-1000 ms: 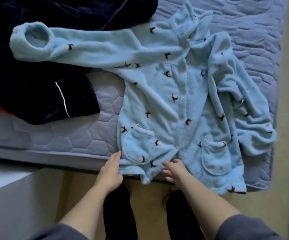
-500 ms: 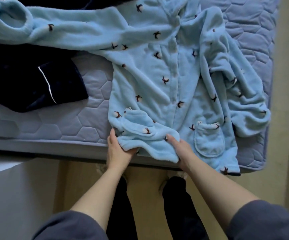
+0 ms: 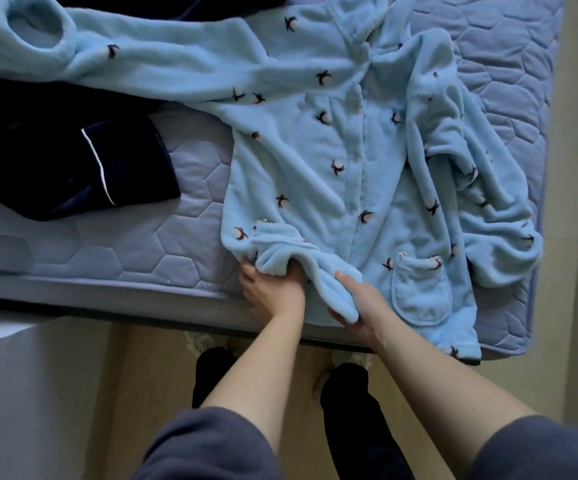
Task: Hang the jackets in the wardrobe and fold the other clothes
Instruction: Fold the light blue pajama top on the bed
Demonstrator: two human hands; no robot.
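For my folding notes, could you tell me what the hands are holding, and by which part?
Both the left hand and the right hand grip the blue fleece top by its bottom hem.

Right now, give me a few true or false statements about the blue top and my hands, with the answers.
1. The left hand and right hand both grip the blue top at its hem. True.
2. The blue top hangs from a hanger. False: it lies on the mattress.
3. A navy garment lies left of the blue top. True.
4. The sleeve nearest the navy garment is folded across the chest. False: it stretches out over the navy garment.
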